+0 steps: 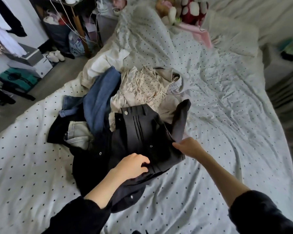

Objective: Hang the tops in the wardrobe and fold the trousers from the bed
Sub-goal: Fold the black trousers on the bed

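Observation:
A heap of clothes lies on the bed (227, 132). On top at the front is a black top (139, 132) with pleats and silver snap buttons. My left hand (134, 165) grips its lower fabric with curled fingers. My right hand (189, 147) pinches the top's right edge beside a dark sleeve. Behind it lie blue jeans (100, 98), a cream dotted garment (142, 85), a white garment (108, 61) and pale denim (78, 134).
Stuffed toys (184, 10) and pillows (230, 34) sit at the head of the bed. Left of the bed on the floor are boxes (29, 63), white shoes (55, 55), bags and hanging cables. Clothes (5, 31) hang at the far left.

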Available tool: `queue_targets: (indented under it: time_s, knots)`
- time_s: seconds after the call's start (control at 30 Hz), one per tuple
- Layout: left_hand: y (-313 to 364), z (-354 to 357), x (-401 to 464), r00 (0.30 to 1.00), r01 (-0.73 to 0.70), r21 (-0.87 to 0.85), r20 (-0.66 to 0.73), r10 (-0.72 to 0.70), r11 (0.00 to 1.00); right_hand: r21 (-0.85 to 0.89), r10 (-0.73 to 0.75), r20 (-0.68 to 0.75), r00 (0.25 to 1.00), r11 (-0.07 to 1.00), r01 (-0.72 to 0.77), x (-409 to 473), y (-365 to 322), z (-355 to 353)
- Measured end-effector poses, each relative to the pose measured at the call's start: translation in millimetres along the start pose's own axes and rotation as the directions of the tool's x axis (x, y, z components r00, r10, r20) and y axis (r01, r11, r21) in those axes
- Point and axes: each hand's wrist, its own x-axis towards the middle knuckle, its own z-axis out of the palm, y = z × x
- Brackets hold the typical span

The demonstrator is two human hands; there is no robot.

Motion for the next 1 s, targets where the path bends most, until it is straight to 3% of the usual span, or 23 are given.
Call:
queue_targets:
  time_s: [0.03,0.07,0.13,0.17,0.23,0.3,0.37,0.47,0.6,0.7,0.83,1.0]
  knots:
    - [1.6,4.2,-2.1,0.997,0.000,-0.007,0.077,0.001,1.000,-0.042,0.015,0.034,0.999,0.999,-0.014,-1.3,7.2,5.0]
    - [1.1,5.3,-3.3,0.998,-0.008,-0.029,0.070,0.010,1.000,-0.075,0.024,0.042,0.999,0.997,-0.021,-0.1,10.1,8.6]
    - [-3.8,1.1,-3.3,0.987,-0.042,-0.098,-0.161,0.026,0.994,-0.092,0.029,0.015,0.999,0.995,-0.028,5.1,7.9,12.5]
    - [-8.4,-4.0,-2.2,0.947,-0.060,-0.125,-0.320,0.017,0.990,-0.080,0.016,-0.010,1.000,0.997,-0.016,9.0,3.2,13.3]
    - [-23.6,-17.4,0.7,0.825,-0.042,-0.134,-0.564,-0.041,0.990,-0.058,-0.031,-0.051,0.998,0.998,0.028,19.4,-11.3,14.8]
    - [-45.0,-25.8,4.9,0.721,0.026,-0.145,-0.683,-0.119,0.989,-0.081,-0.081,-0.068,0.994,0.994,0.075,35.2,-28.0,17.2]
    - [-67.1,-30.3,8.5,0.701,0.070,-0.244,-0.678,-0.222,0.967,-0.091,-0.134,-0.088,0.987,0.988,0.126,53.6,-45.7,21.0]
    - [-95.6,-35.4,17.9,0.764,0.099,-0.362,-0.569,-0.304,0.927,-0.038,-0.100,-0.071,0.992,0.994,0.098,80.6,-67.7,24.4]
    - [-118.2,-43.7,37.7,0.891,0.068,-0.415,-0.385,-0.243,0.907,0.074,0.067,-0.015,0.998,0.995,-0.066,109.2,-84.2,28.5]
    - [-118.3,-45.1,47.8,0.927,0.079,-0.475,-0.289,-0.240,0.876,0.151,0.041,-0.150,0.988,0.988,-0.018,106.4,-79.8,26.0]
    - [-109.5,-49.9,47.3,0.896,0.049,-0.473,-0.368,-0.248,0.880,0.401,-0.015,-0.298,0.955,0.906,0.139,79.3,-50.8,6.2]
    - [-69.2,-59.4,29.4,0.866,-0.039,-0.259,-0.490,-0.097,0.965,0.628,0.117,-0.242,0.963,0.776,0.063,23.9,7.3,-23.5]
